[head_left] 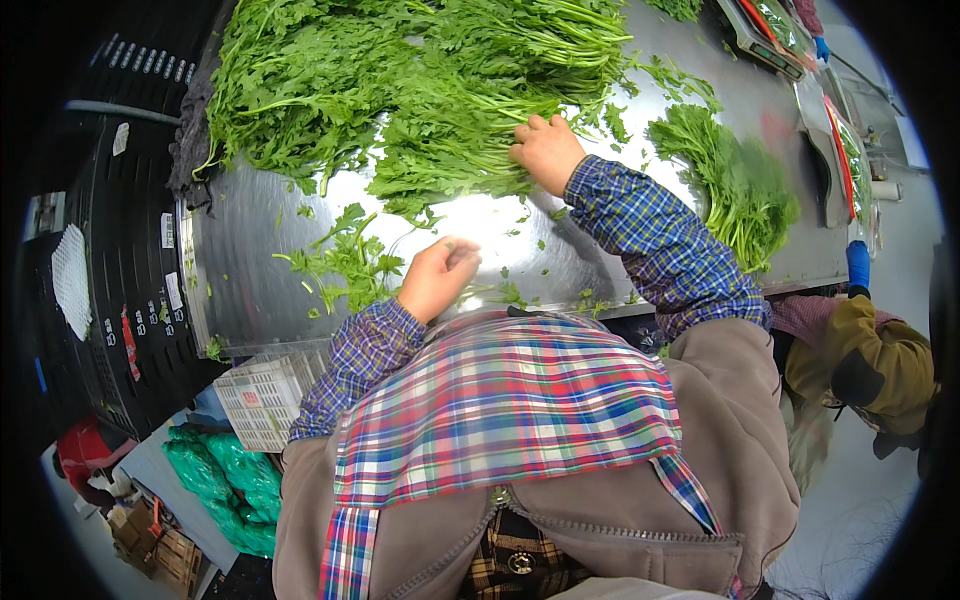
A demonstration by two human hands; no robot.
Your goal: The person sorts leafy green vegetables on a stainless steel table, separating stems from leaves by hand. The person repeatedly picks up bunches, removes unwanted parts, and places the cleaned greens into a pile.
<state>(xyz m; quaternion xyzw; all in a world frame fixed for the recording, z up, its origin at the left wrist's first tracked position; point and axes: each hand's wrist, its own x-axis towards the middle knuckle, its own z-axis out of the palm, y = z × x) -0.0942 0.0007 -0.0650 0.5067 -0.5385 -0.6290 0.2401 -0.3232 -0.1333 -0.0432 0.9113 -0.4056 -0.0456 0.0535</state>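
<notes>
A large pile of leafy greens covers the far left part of the metal desk, its stems pointing mostly toward the right edge. The person's right hand is at the near right side of this pile, over the stems; its fingers are bent and close together, but whether they are clamped on any stems cannot be told. The left hand is above the desk close to its near edge, thumb and fingers curled toward each other and slightly blurred; whether they pinch anything cannot be told. Just left of it, a small heap of loose sprigs lies between the pile and the near edge, and leaf scraps are strewn along that edge.

A separate bunch of greens lies toward the desk's near right corner, its stems pointing to the near edge. Beyond the right edge is a co-worker's blue-gloved hand. Black crates stand along the left edge; a white crate sits below the near left corner.
</notes>
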